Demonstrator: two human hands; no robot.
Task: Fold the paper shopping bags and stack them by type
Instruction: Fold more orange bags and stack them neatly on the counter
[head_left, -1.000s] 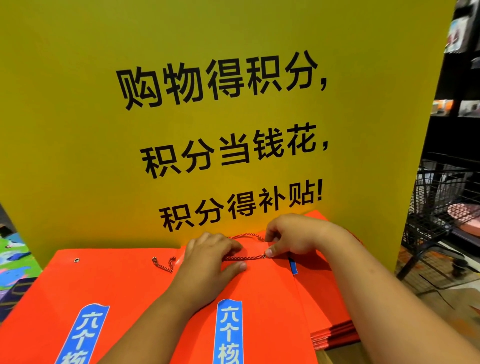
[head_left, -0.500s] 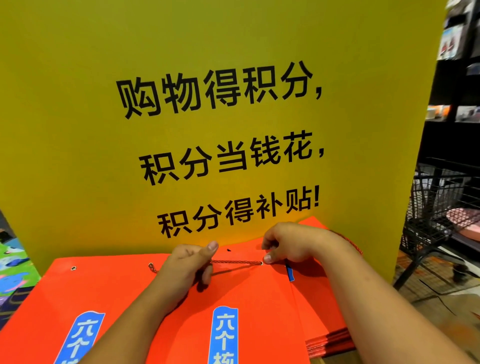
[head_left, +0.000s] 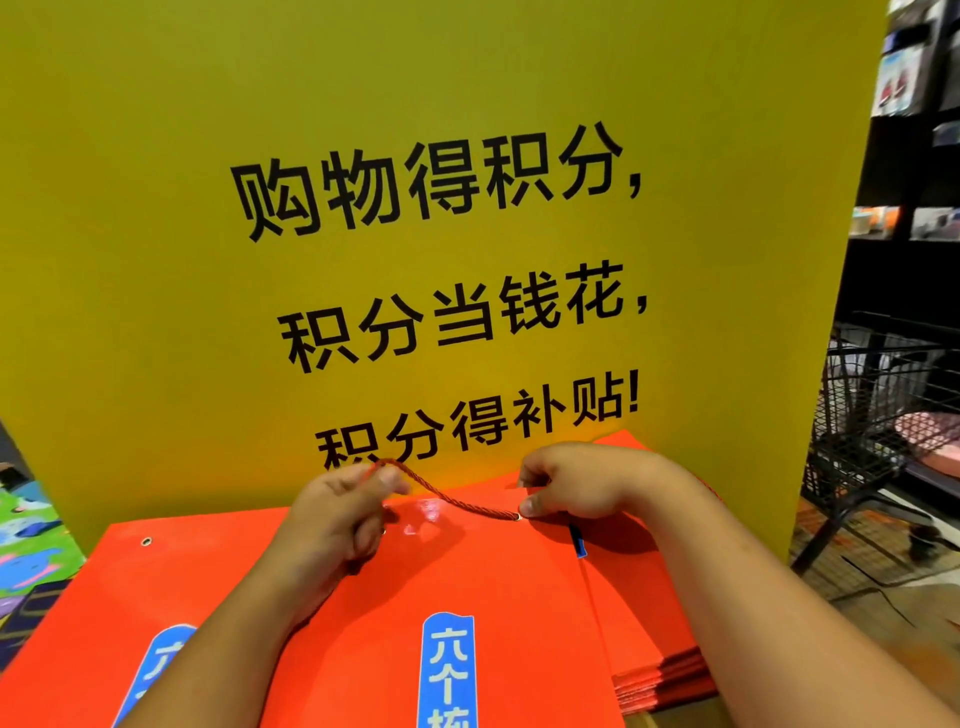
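Note:
A flat orange paper bag (head_left: 483, 582) with a blue label lies on top in front of me. Its twisted red cord handle (head_left: 452, 499) runs from an eyelet at the bag's top edge up to my left hand (head_left: 337, 514), which pinches the cord and lifts it off the paper. My right hand (head_left: 571, 486) pinches the bag's top edge right at that eyelet. A second flat orange bag (head_left: 156, 587) lies to the left, partly under my left arm. A stack of folded orange bags (head_left: 660, 649) sits beneath, at the right.
A tall yellow sign board (head_left: 415, 208) with black characters stands upright directly behind the bags. A black wire mesh cart (head_left: 883, 415) stands to the right on the floor. A colourful printed surface (head_left: 26, 545) shows at the left edge.
My left hand has risen from lying flat on the bag to pinching the cord and pulling it up and left. My right hand stays at the eyelet.

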